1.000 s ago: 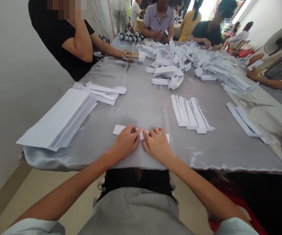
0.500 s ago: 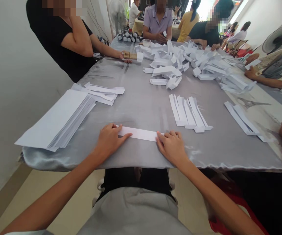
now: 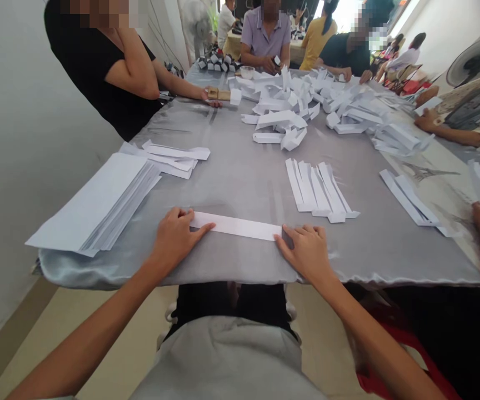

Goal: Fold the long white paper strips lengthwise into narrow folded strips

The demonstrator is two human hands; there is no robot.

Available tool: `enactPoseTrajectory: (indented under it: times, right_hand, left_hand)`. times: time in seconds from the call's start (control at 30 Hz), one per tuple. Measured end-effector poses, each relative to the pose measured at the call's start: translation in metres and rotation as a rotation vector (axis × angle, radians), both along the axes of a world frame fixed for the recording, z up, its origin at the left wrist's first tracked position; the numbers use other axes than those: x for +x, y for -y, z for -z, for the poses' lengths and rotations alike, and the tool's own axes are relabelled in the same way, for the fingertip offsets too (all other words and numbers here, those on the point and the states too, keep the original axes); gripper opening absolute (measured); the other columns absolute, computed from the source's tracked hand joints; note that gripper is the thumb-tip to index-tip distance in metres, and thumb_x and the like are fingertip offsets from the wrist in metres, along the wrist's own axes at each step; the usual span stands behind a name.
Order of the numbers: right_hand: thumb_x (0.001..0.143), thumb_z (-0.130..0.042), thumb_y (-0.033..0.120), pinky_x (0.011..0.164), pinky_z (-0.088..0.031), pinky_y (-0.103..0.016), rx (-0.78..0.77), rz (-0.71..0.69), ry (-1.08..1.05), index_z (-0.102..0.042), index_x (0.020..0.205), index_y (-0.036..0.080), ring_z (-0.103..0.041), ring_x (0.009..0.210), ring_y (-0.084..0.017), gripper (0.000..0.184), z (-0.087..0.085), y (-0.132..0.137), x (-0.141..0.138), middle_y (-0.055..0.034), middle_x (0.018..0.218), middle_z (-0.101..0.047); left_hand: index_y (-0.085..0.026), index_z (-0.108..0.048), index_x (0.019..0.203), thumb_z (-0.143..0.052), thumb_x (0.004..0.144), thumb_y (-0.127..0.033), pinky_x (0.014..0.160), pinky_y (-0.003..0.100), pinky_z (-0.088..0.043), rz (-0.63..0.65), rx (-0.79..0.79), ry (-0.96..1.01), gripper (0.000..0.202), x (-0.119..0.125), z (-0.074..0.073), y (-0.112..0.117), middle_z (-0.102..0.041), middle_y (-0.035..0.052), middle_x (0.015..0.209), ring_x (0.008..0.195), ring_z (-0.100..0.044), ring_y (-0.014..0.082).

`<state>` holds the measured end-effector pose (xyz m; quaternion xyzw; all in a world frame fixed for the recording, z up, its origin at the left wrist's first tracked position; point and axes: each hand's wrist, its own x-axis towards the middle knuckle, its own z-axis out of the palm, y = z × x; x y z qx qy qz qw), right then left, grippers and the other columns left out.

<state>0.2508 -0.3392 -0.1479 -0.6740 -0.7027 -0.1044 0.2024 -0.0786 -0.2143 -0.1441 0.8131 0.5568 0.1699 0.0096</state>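
Item: one long white paper strip [image 3: 235, 226], lying flat on the grey satin-covered table [image 3: 231, 189] between the left grip [image 3: 175, 239] and right grip [image 3: 306, 253], both open, palms down, now slid apart to rest at its opposite ends.

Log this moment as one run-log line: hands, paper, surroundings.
left hand on long white paper strip | right hand at strip's right end | nearby stacked white paper sheets on grey tablecloth
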Motion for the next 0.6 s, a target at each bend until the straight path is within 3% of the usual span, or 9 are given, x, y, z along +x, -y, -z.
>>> enactPoseTrajectory:
  times: [0.07,0.17,0.3,0.47,0.6]
  right_hand:
    - [0.104,-0.058,0.042,0.079,-0.038,-0.04,0.041,-0.057,-0.166,-0.081,0.105,0.016,-0.059,0.07,-0.022,0.035,-0.006,-0.005,0.005,-0.005,0.068,-0.068]
    - [0.103,-0.058,0.041,0.071,-0.043,-0.035,0.049,-0.154,-0.429,-0.079,0.114,0.016,-0.053,0.061,-0.017,0.034,-0.022,-0.019,0.008,0.0005,0.064,-0.059]
    - [0.101,-0.06,0.041,0.068,-0.048,-0.032,-0.095,-0.276,-0.636,-0.068,0.134,0.018,-0.057,0.066,-0.016,0.041,-0.033,-0.049,-0.008,-0.0001,0.076,-0.064]
    - [0.094,-0.061,0.032,0.074,-0.053,-0.034,-0.236,-0.444,-0.673,-0.045,0.154,0.014,-0.065,0.073,-0.017,0.065,-0.016,-0.114,-0.038,-0.0063,0.1,-0.072]
    - [0.085,-0.061,0.02,0.078,-0.053,-0.035,-0.285,-0.325,-0.756,-0.047,0.15,0.013,-0.067,0.074,-0.019,0.066,-0.003,-0.177,-0.043,-0.0048,0.094,-0.076]
  left_hand:
    - [-0.015,-0.075,0.121,-0.059,0.096,-0.067,0.094,0.045,-0.053,0.035,0.007,0.04,0.06,-0.002,0.003,-0.004,-0.062,0.015,0.108,0.098,-0.062,0.0313]
    - [-0.018,-0.073,0.131,-0.062,0.096,-0.066,0.097,0.045,-0.052,0.14,0.015,0.057,0.061,-0.002,0.006,-0.012,-0.06,0.0133,0.11,0.101,-0.061,0.0302]
    - [-0.018,-0.07,0.139,-0.062,0.096,-0.065,0.101,0.046,-0.05,0.355,0.002,0.045,0.064,0.014,0.005,-0.026,-0.059,0.014,0.114,0.107,-0.059,0.0305]
    - [-0.019,-0.052,0.157,-0.063,0.098,-0.061,0.097,0.043,-0.049,0.477,-0.026,0.02,0.073,0.054,0.003,-0.056,-0.062,0.0144,0.12,0.105,-0.06,0.0289]
    - [-0.012,-0.045,0.16,-0.065,0.098,-0.058,0.096,0.041,-0.047,0.419,-0.011,0.003,0.081,0.086,0.002,-0.094,-0.065,0.016,0.117,0.107,-0.062,0.0304]
